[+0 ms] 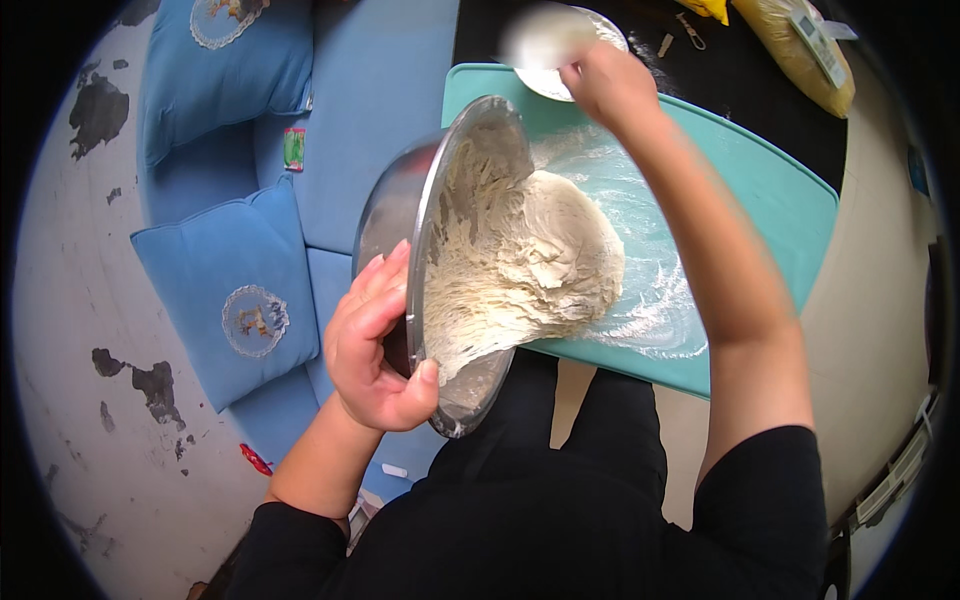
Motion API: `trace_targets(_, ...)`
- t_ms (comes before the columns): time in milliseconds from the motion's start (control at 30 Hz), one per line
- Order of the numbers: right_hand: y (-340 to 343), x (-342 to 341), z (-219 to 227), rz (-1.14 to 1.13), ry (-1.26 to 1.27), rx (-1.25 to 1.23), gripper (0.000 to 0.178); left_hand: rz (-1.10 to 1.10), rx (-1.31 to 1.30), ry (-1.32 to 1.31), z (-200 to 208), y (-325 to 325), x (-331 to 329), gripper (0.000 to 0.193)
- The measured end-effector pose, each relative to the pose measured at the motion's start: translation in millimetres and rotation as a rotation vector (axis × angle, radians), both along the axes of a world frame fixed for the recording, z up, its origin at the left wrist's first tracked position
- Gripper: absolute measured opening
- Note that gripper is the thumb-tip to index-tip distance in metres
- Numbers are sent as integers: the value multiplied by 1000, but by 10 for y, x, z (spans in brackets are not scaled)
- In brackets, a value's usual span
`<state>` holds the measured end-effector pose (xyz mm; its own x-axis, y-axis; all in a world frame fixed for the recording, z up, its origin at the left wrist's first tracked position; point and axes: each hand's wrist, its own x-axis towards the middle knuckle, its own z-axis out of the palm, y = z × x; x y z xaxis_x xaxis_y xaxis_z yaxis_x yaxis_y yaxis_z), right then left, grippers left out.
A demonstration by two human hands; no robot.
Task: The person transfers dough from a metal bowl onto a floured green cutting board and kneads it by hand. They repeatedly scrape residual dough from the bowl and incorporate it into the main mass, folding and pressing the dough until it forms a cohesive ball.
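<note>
My left hand grips the rim of a steel mixing bowl, thumb on the inner side and fingers on the outer wall. The bowl is tipped on its side, its mouth turned right. Sticky pale dough sags out of it onto the floured turquoise board, still clinging to the bowl's inside. My right hand reaches to the far side, fingers closed on a blurred white object, whose kind I cannot make out. Beneath it stands a white bowl with white powder in it.
The board lies on a black table. At the far right rests a yellowish bag, with a small metal clip nearby. A blue sofa with blue cushions stands along the left.
</note>
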<state>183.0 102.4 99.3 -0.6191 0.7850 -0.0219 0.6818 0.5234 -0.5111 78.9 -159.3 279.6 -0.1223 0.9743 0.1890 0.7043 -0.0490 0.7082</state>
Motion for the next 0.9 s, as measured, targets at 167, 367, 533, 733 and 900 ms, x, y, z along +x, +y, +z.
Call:
trace_targets(167, 320, -474, -1275, -214, 46, -185, 44, -16, 5, -20, -56, -35, -51, 50)
trace_targets(367, 358, -239, -873, -104, 44, -261, 24, 23, -22, -61, -80, -69, -113, 50)
trace_targets(533, -762, -74, 154, 129, 177, -567, 29, 65, -80, -105, -49, -192, -132, 52)
trace_targets(733, -2174, -439, -342, 92, 181, -725, 33, 46, -71, -227, -61, -180, -40, 54)
trace_targets(900, -2629, -305, -294, 234, -56, -774, 30, 84, -119, -205, -35, -317, -38, 55)
